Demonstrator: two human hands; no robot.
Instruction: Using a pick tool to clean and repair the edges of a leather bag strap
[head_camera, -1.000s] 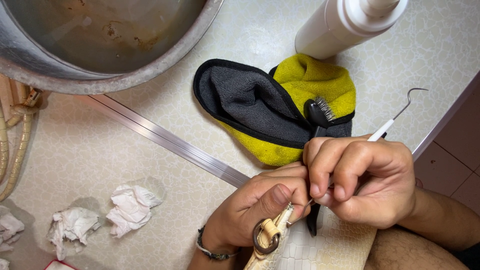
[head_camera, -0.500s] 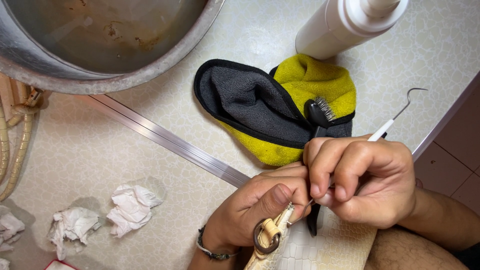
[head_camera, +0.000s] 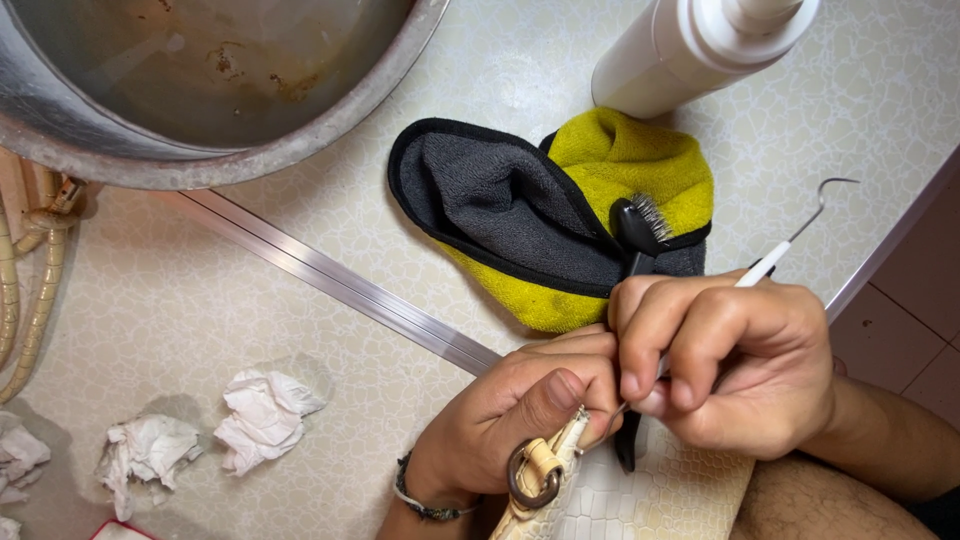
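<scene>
1. Nearest the camera, at the bottom edge, a cream bag (head_camera: 640, 495) with a scaly embossed surface rests on the person's lap, its brass ring (head_camera: 530, 476) turned up toward the hands so the fitting is within reach.
2. Just above it, the left hand (head_camera: 510, 415) pinches the bag's strap tab beside the ring, thumb pressed down and fingers curled shut on it, apparently to keep the fitting steady.
3. Touching that hand, the right hand (head_camera: 725, 365) has its fingers closed tightly on a thin white-handled hook pick (head_camera: 790, 243); the working end points down at the ring, while the bent wire end sticks out up and to the right.
4. Beyond the knuckles, a small black brush (head_camera: 640, 225) lies on a folded grey and yellow cloth (head_camera: 560, 215), kept close at hand on the pale countertop (head_camera: 300, 340).
5. Left of the hands, crumpled tissues (head_camera: 265, 415) lie scattered.
6. Farther off, a metal strip (head_camera: 330, 275) crosses the counter diagonally.
7. Farthest away, a large metal basin (head_camera: 200, 90) and a white bottle (head_camera: 690, 45) stand well apart from the work.
</scene>
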